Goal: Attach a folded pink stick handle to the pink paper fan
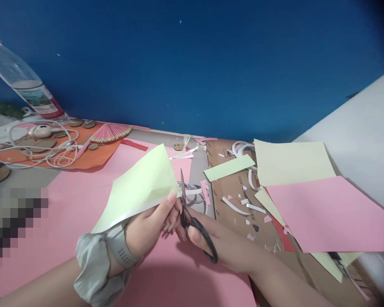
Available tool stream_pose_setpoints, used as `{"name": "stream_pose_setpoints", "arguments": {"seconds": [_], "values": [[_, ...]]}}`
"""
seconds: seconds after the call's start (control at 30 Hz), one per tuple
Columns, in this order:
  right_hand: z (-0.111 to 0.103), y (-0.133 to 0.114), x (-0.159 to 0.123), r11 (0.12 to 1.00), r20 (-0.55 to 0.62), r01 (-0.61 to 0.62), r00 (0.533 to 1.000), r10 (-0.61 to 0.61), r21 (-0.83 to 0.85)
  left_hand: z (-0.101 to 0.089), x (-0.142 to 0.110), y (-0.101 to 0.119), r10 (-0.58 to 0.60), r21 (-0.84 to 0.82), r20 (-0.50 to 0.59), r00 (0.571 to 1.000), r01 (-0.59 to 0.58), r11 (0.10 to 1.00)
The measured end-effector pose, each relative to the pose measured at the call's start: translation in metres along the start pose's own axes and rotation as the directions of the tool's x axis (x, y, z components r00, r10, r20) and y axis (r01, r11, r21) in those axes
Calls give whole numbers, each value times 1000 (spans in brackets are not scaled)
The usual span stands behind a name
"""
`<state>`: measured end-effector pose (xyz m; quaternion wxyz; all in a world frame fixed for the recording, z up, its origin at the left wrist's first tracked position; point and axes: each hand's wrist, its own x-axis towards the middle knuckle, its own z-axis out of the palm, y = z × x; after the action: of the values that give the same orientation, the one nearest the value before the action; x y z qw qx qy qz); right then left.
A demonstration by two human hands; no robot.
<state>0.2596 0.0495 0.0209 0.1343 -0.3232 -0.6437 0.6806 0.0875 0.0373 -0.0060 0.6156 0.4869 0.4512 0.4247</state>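
Observation:
My left hand (158, 221) grips a light green sheet of paper (144, 183), thumb on top near its right corner. A grey scrunchie and a watch strap circle that wrist. My right hand (200, 236) is closed on black-handled scissors (208, 243), their blades pointing up and away from me at the sheet's right edge. Both hands are close together, and some fingers are hidden behind one another. Whether the blades touch the paper is hard to make out. Beneath the hands lies a large pink sheet (185, 277).
A cut green strip (229, 167) and white scraps lie on brown cardboard (224, 204). Pink paper (333, 217) and cream paper (296, 162) are stacked at right. At left are a bottle (35, 94), white cable (64, 160), pink paper fan (110, 133) and orange sheet (99, 155). A blue wall (192, 68) stands behind.

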Motion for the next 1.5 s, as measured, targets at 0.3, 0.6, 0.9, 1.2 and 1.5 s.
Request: {"name": "stream_pose_setpoints", "arguments": {"seconds": [0.3,0.6,0.9,1.2,1.5], "values": [[0,2,-1,1000,-5,26,1000,-26,3,1,-1,3,-35,3,14,999,35,999],[-1,3,1,997,-5,72,997,-72,4,0,-1,3,11,133,3,1000,-12,991],[1,1,2,997,-21,79,997,-80,-25,-4,-1,-2,27,243,-24,999,-20,970],[3,3,1,1000,24,6,1000,-6,-15,-3,0,0,29,184,32,999,-35,982],[2,3,1,992,-4,91,996,-92,-89,-1,0,2,7,195,-2,1000,-7,981]]}}
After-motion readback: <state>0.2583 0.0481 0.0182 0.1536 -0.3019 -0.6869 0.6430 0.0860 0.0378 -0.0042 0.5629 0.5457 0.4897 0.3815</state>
